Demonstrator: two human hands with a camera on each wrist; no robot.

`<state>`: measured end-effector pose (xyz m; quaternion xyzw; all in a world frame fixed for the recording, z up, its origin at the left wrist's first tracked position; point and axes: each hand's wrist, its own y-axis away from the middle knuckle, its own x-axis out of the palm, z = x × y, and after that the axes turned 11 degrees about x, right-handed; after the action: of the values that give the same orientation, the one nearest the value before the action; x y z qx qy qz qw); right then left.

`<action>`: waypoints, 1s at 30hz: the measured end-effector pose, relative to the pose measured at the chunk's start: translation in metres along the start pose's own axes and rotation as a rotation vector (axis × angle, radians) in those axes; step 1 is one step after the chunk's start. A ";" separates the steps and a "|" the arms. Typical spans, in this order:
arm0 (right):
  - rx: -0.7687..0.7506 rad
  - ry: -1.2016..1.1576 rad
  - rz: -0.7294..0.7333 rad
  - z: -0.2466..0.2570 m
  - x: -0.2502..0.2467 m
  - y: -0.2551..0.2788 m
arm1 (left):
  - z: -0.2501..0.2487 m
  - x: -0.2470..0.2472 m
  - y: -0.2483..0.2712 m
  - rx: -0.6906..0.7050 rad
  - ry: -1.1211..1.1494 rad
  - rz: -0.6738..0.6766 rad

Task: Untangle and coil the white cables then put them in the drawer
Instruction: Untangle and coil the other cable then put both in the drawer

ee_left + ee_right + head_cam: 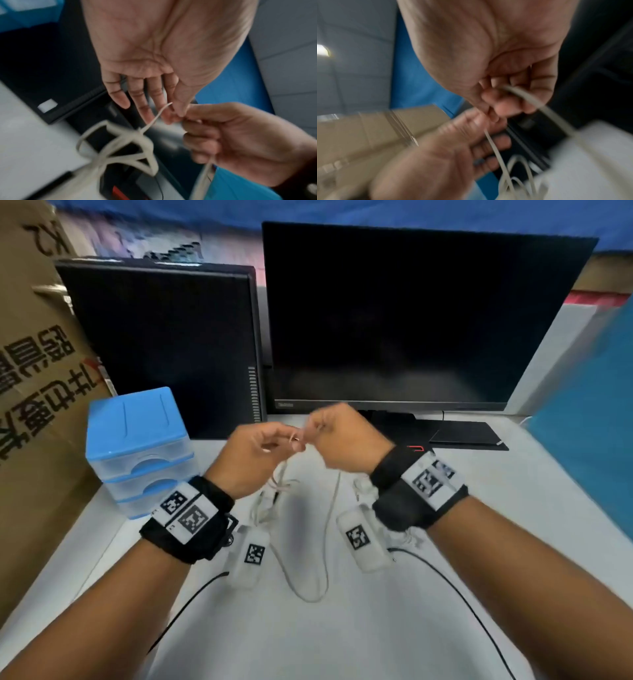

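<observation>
A thin white cable [310, 597] hangs from both hands above the desk, with a knotted tangle of loops [279, 484] just below them. My left hand [295, 440] pinches the cable between thumb and forefinger, its other fingers [120, 98] stretched out. My right hand [315, 426] touches it fingertip to fingertip, fingers [505, 100] curled round a strand [527, 98]. In the left wrist view the tangle [123, 146] dangles blurred under the pinch. At the left of the desk stands the small drawer unit [137, 446], blue-topped and translucent, all its drawers pushed in.
A black computer tower [161, 347] and a dark monitor [411, 316] stand behind the hands. A cardboard box [34, 378] leans at the left and a blue partition [589, 422] closes the right. Thin black cables [185, 607] trail over the white desk [325, 645] from the wrists.
</observation>
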<state>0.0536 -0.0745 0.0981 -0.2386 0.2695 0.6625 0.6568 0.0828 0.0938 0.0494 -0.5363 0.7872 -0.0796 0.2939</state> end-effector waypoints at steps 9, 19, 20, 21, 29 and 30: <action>-0.311 -0.533 0.018 0.113 -0.075 0.050 | 0.009 -0.029 -0.011 -0.051 -0.080 -0.034; -0.351 -0.650 -0.146 0.143 -0.085 0.033 | 0.031 -0.026 0.006 -0.118 0.035 -0.082; -0.363 -0.679 -0.161 0.142 -0.085 0.032 | 0.036 -0.027 0.009 -0.149 0.008 -0.021; -0.386 -0.699 -0.180 0.142 -0.085 0.032 | 0.046 -0.028 0.013 -0.190 0.001 0.033; -0.272 -0.273 -0.153 0.131 -0.063 0.021 | 0.048 -0.032 0.020 -0.165 -0.328 -0.088; -0.244 -0.196 -0.128 0.123 -0.056 0.019 | 0.044 -0.034 0.019 -0.155 -0.309 -0.105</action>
<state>0.0404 -0.0330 0.2278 -0.2676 0.1062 0.6671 0.6871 0.1002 0.1402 0.0180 -0.6035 0.7074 0.0495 0.3646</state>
